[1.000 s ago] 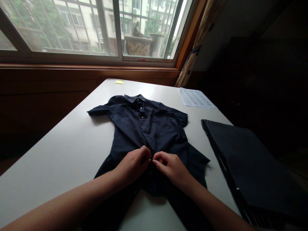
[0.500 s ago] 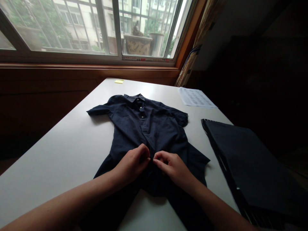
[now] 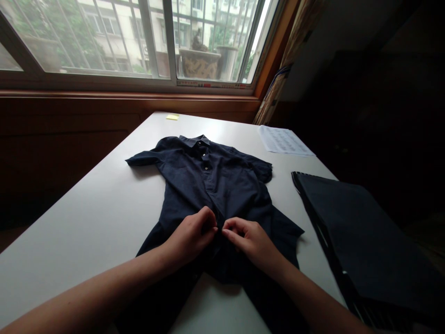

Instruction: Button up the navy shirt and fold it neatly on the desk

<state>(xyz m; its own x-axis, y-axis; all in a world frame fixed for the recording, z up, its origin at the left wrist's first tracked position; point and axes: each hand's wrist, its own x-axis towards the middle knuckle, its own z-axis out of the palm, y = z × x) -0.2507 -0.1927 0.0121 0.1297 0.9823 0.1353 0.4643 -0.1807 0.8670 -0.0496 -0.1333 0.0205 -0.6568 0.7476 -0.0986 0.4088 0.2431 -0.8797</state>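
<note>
A dark navy short-sleeved shirt (image 3: 184, 176) lies front side up on the white table (image 3: 104, 204), its collar toward the window. White buttons show down the upper placket. Over the lower front, my left hand (image 3: 198, 232) pinches the fabric near the centre line between thumb and forefinger. My right hand (image 3: 246, 234) pinches the shirt just to the right of it, the fingertips of both hands almost meeting. Whether a button or buttonhole sits between the fingers is too dark and small to make out. Below the hands the shirt's lower front parts to either side.
On the right edge of the table lies a dark folder-like item (image 3: 361, 236) with a ribbed edge. Printed sheets (image 3: 285, 140) rest at the back right, a yellow sticky note (image 3: 172, 117) at the back left. Behind stand a window (image 3: 139, 41) and a tied curtain (image 3: 278, 83).
Both hands keep their pinch on the shirt in nearly the same place. Only a very slight shift of the view shows.
</note>
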